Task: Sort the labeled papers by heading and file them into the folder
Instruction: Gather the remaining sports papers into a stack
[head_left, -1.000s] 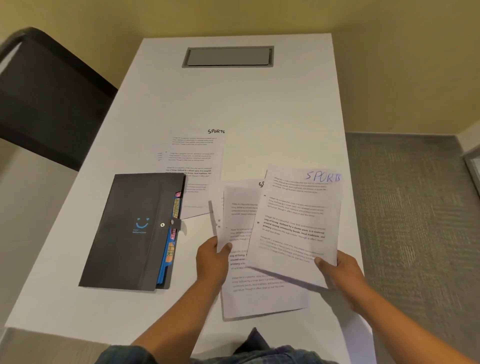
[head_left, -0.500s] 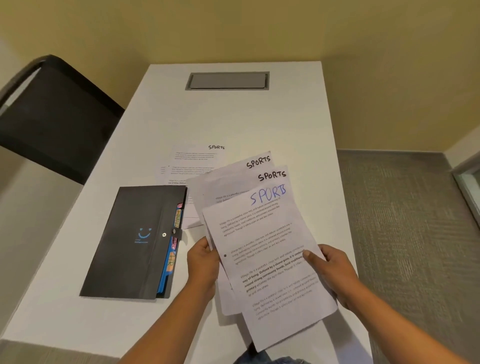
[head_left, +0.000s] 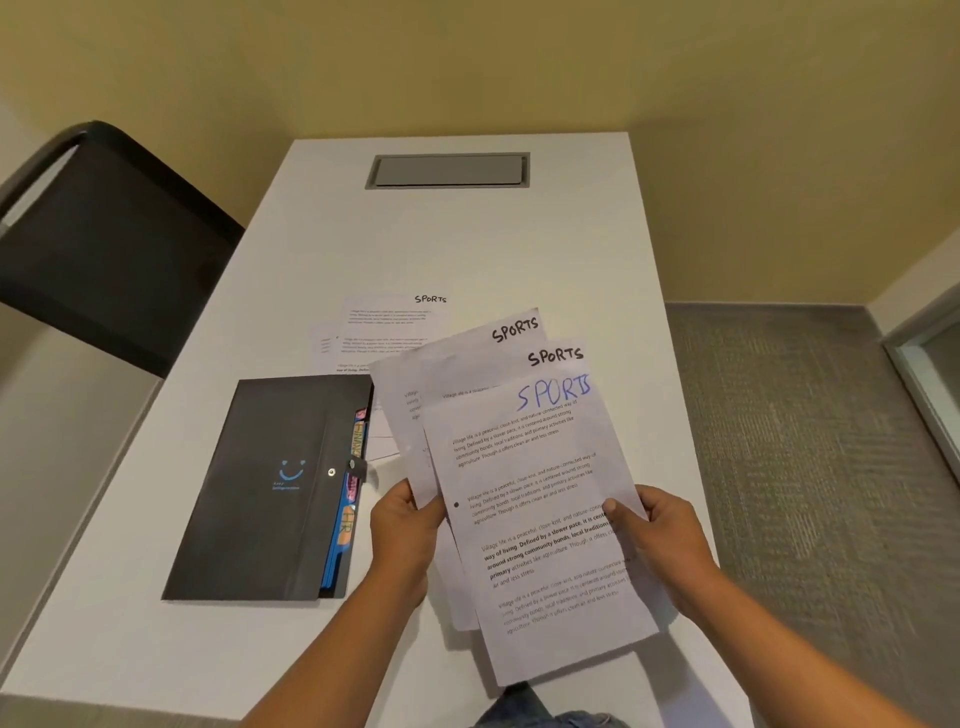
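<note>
- On the white table (head_left: 519, 244), which fills most of the view, we've got everything laid out; a grey cable hatch (head_left: 448, 170) sits up at 12 o'clock.
- Off at 9 o'clock there's a black chair (head_left: 104, 249), beside the table's left edge.
- The black folder (head_left: 270, 488) lies flat and closed at about 8 o'clock from the middle, snap strap done up, coloured tabs poking out its right side.
- Our fanned stack of papers (head_left: 540, 519) is held up off the table at 5 o'clock, three sheets, each headed SPORTS, the front one in blue ink.
- More sheets on the table (head_left: 389, 327) lie just past the folder's top-right corner; the top one also reads SPORTS.
- Our right hand (head_left: 660, 540) is clamped on the stack's right edge, thumb on the front.
- Our left hand (head_left: 405, 535) pinches the stack's left edge, right next to the folder.
</note>
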